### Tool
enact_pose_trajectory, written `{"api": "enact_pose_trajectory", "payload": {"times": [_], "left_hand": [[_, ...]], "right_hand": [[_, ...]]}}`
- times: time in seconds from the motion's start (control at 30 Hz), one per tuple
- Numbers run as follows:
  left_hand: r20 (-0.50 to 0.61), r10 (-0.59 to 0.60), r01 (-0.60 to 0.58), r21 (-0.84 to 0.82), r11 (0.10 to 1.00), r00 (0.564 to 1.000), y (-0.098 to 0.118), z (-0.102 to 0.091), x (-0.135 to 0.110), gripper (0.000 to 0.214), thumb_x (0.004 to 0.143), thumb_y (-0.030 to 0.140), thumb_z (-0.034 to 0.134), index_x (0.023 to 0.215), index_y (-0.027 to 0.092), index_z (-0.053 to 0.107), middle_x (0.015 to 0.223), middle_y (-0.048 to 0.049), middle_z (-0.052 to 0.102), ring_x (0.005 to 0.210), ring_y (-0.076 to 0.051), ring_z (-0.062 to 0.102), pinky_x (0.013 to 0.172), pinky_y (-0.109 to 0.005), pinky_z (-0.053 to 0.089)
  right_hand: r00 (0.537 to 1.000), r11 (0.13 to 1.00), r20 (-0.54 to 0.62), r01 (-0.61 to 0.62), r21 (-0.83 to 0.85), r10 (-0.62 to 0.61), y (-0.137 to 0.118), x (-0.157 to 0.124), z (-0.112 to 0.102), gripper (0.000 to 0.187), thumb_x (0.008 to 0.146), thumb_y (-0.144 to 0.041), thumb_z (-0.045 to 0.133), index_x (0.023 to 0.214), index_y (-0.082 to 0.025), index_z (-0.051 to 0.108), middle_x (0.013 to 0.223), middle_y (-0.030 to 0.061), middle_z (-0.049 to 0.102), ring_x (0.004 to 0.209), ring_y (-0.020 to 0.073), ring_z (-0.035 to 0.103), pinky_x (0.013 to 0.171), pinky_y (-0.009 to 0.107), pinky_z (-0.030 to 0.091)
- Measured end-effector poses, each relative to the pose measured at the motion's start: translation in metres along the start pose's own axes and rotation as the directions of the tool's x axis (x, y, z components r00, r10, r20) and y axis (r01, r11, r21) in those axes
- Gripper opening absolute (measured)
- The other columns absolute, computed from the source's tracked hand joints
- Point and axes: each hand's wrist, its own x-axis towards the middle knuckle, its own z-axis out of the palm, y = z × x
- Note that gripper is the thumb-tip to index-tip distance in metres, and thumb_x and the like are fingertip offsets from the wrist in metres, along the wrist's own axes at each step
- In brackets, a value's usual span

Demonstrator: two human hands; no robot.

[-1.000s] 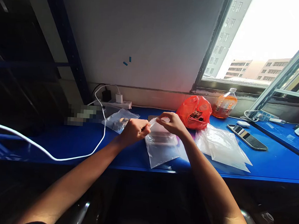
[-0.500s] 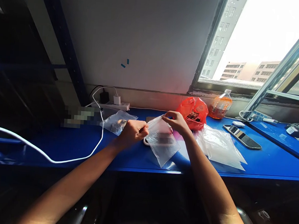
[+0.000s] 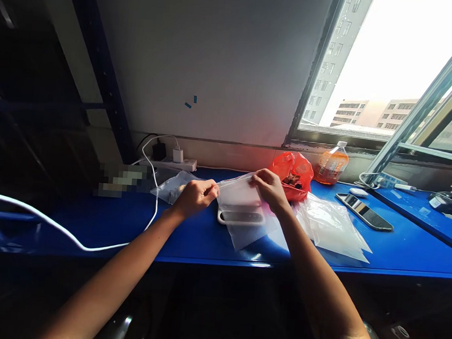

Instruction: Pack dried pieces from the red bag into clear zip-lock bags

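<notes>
A clear zip bag [image 3: 241, 225] hangs between my hands, its top edge pulled taut. My left hand [image 3: 196, 198] pinches the left end of that edge. On the right end, my right hand [image 3: 270, 188] grips the bag with thumb and fingers together. Behind and under the bag a white, flat device with a dark strip, like a small scale [image 3: 221, 215], lies on the blue table [image 3: 190, 242]; the bag partly covers it. Another clear bag [image 3: 166, 190] with something small and pale inside lies just beyond my left hand.
A red plastic bag [image 3: 305, 170] with dark items stands behind my right hand. Right of it are an orange drink bottle [image 3: 331, 164], a stack of clear bags [image 3: 334, 228] and a phone [image 3: 366, 212]. A white cable [image 3: 81, 246] runs along the left from a power strip [image 3: 187, 165].
My hands have drawn slightly apart, the left one moving left, so the bag's top edge is now stretched straighter and the bag hangs flatter. The view has shifted slightly.
</notes>
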Motion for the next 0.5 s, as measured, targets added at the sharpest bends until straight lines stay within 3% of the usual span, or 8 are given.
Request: {"api": "enact_pose_trajectory", "payload": {"times": [0.1,0.23,0.27,0.33,0.4,0.5], "left_hand": [[0.034,-0.131,0.129,0.054,0.990,0.991,-0.014,-0.003,0.003,0.031,0.093,0.040,0.042,0.090,0.018,0.065,0.060,0.0027,0.062,0.055,-0.013,0.059,0.055,-0.023,0.044],[0.039,-0.334,0.319,0.215,0.923,0.942,-0.050,-0.006,0.016,0.024,0.092,0.036,0.051,0.095,0.018,0.067,0.077,-0.0028,0.071,0.073,-0.019,0.067,0.067,-0.028,0.049],[0.030,-0.388,0.367,0.261,0.893,0.921,-0.061,-0.006,0.021,0.022,0.092,0.034,0.054,0.094,0.016,0.067,0.083,-0.0054,0.072,0.079,-0.021,0.068,0.071,-0.030,0.050],[0.019,-0.473,0.439,0.344,0.830,0.881,-0.082,-0.007,0.034,0.020,0.092,0.030,0.057,0.096,0.013,0.067,0.093,-0.0097,0.071,0.091,-0.024,0.067,0.081,-0.036,0.052],[0.014,-0.518,0.469,0.404,0.785,0.855,-0.099,-0.007,0.046,0.023,0.093,0.032,0.059,0.106,0.013,0.065,0.109,-0.0099,0.067,0.102,-0.023,0.064,0.090,-0.042,0.052],[0.029,-0.549,0.476,0.459,0.750,0.836,-0.114,-0.006,0.057,0.031,0.094,0.035,0.059,0.119,0.016,0.060,0.123,-0.0100,0.060,0.109,-0.023,0.060,0.094,-0.046,0.052]], "right_hand": [[0.961,0.994,-0.272,0.071,0.086,-0.045,-0.027,-0.009,-0.031,0.021,0.073,-0.038,0.066,0.078,-0.020,0.057,0.064,0.0012,0.061,0.055,0.0150,0.057,0.056,0.030,0.046],[0.829,0.992,-0.555,0.119,0.045,-0.074,-0.048,-0.007,-0.116,0.017,0.072,-0.027,0.066,0.084,-0.021,0.056,0.059,-0.0015,0.052,0.048,0.0113,0.048,0.050,0.030,0.038],[0.769,0.995,-0.633,0.098,-0.019,-0.088,-0.045,-0.003,-0.140,0.016,0.072,-0.026,0.066,0.084,-0.021,0.058,0.060,-0.0001,0.052,0.048,0.0113,0.047,0.050,0.032,0.038],[0.693,0.995,-0.718,-0.001,-0.095,-0.068,-0.028,0.004,-0.186,0.013,0.073,-0.024,0.066,0.080,-0.023,0.055,0.061,0.0018,0.052,0.049,0.0128,0.049,0.052,0.036,0.040],[0.607,0.976,-0.788,-0.089,-0.198,-0.105,-0.001,0.008,-0.223,0.022,0.072,-0.025,0.069,0.074,-0.026,0.047,0.060,0.0000,0.049,0.048,0.0131,0.049,0.053,0.038,0.041],[0.616,0.913,-0.765,-0.177,-0.367,-0.188,0.040,0.004,-0.256,0.029,0.071,-0.035,0.071,0.063,-0.028,0.043,0.054,-0.0001,0.046,0.045,0.0148,0.045,0.049,0.040,0.039]]}}
